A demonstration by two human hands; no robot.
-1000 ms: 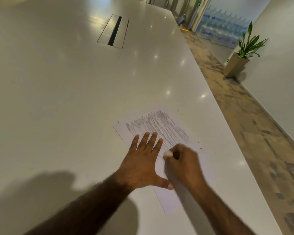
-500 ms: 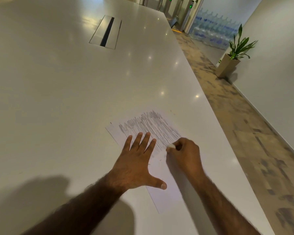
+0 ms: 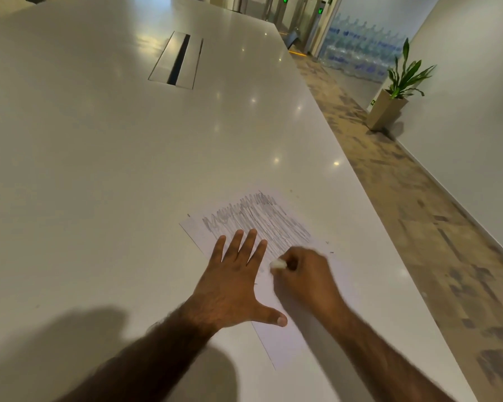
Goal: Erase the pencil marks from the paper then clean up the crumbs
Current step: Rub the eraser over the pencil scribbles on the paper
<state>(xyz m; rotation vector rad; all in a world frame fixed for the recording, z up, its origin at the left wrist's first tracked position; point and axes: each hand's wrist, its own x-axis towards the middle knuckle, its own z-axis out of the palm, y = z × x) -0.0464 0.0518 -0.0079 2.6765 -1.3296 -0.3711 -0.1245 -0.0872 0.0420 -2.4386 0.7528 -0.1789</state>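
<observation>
While left hand point(image 3: 230, 288) pins paper point(image 3: 288, 340), right hand point(image 3: 302, 274) grips eraser point(image 3: 277, 264).

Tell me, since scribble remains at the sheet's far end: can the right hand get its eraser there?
Probably yes. The right hand holds the eraser just short of the pencil marks, with bare paper between; the left hand lies flat alongside.

Dim overhead glare, motion-blurred edges

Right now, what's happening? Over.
Left hand flat on paper. Right hand rubbing eraser. Pencil marks mostly remain. Nothing blocking.
</observation>
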